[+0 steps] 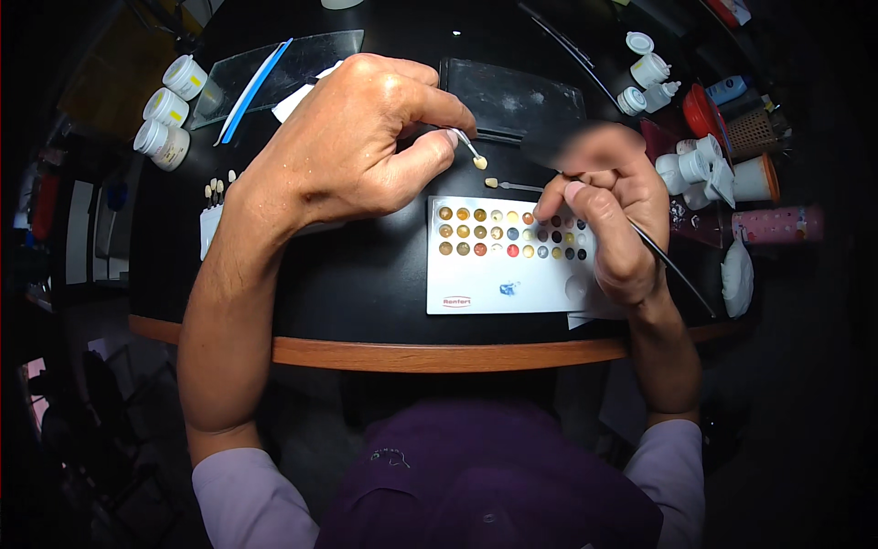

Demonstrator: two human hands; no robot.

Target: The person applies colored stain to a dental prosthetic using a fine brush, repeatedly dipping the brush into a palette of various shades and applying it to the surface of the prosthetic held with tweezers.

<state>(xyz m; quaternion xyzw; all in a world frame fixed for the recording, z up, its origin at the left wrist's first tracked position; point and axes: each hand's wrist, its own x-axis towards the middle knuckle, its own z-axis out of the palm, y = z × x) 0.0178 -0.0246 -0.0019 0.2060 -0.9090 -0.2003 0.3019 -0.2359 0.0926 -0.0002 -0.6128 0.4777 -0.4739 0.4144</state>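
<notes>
My left hand (361, 146) pinches thin metal tweezers (466, 141) with a small tooth-coloured crown (480, 162) at their tip. My right hand (613, 210) holds a slender dark brush (674, 267) between thumb and fingers, over the right side of a white palette (466, 279) with rows of coloured wells; its upper part is blurred. A tooth-shaped shade tab (491, 183) on a metal stem lies just above the palette, between my hands.
Black desk (357, 293) with wooden front edge (412, 355); glass slab (238, 87), dark tray (494, 91) behind; several white jars (165, 108) and shade tabs (215, 192) left. At right, more jars (681, 169), a red bowl (702, 114), pink cylinder (777, 222).
</notes>
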